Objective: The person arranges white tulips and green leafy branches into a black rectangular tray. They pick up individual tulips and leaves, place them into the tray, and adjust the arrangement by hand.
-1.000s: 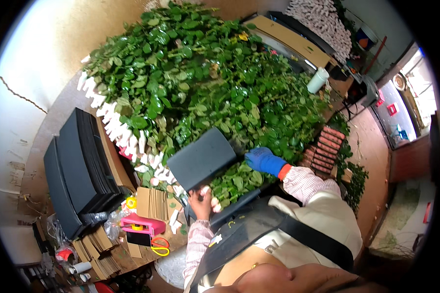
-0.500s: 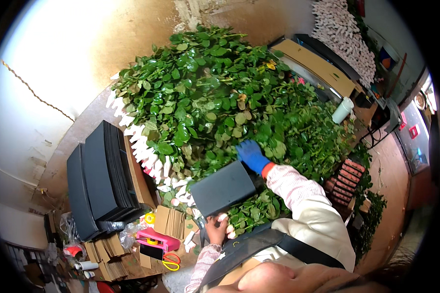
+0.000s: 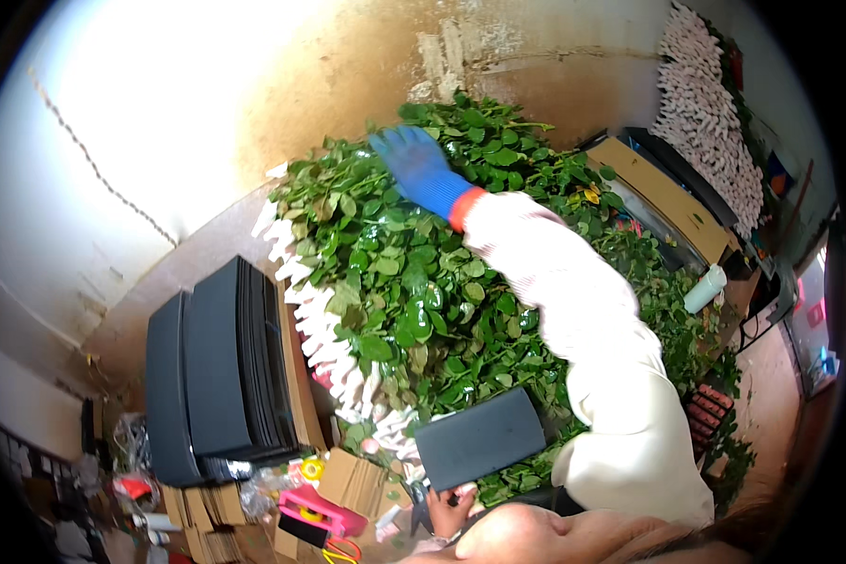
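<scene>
Nearest: left hand (image 3: 449,506), bare, low in frame just above the person's head. It grips the lower edge of a dark grey flat sheet (image 3: 480,437); fingers curl around that edge, thumb side not clear. Sheet is held tilted, lying over the near edge of the leaf pile.

Left of that hand: a pink tape dispenser (image 3: 321,512) with a yellow roll, on flattened brown cardboard pieces (image 3: 352,477). More cardboard and clutter run toward the lower left corner; too blurred to name.

Further left: a stack of dark grey sheets (image 3: 218,371), same colour as the held one, standing beside the pile. Well apart from both hands.

Middle: a big heap of green leafy stems (image 3: 414,291) covers the table. Along its left edge is a row of white-wrapped flower heads (image 3: 321,331), running diagonally from upper left down toward the held sheet.

Right arm in a white sleeve (image 3: 583,320) stretches across the heap, away from the body.

Far: right hand (image 3: 421,169) in a blue glove with an orange cuff, at the far top of the heap. Fingers are together and extended, palm down, on or just over the leaves; contact not certain. Nothing visibly pinched.

Far right: long brown cardboard box (image 3: 663,193), a white bottle (image 3: 705,288), and a wall rack of white wrapped items (image 3: 710,103).
</scene>
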`<state>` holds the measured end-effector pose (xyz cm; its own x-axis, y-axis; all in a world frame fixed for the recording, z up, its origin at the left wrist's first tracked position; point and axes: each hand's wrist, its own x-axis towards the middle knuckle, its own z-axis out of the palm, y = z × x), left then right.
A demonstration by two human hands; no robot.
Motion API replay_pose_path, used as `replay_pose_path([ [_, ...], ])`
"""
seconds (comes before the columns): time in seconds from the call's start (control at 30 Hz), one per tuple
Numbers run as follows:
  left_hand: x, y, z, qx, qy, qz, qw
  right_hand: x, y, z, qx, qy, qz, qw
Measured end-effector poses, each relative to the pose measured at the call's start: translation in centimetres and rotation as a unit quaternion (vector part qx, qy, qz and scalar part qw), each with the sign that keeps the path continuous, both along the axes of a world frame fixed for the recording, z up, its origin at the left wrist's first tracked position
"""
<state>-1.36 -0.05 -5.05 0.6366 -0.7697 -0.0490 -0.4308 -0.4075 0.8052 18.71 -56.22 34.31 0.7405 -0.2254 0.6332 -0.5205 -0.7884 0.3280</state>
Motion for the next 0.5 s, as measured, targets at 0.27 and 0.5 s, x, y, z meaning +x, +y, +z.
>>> replay_pose_path([
  [0.27, -0.2, -0.9, 3.4, -0.026, 0.154, 0.1, 0.983, 6.1, -2.8, -6.8, 0.078, -0.006, -0.041, 0.996],
  [0.5, -1.1, -2.3, 6.1, -0.048, 0.231, 0.155, 0.959, 0.7, 2.6, 3.6, -0.044, -0.052, -0.021, 0.997],
])
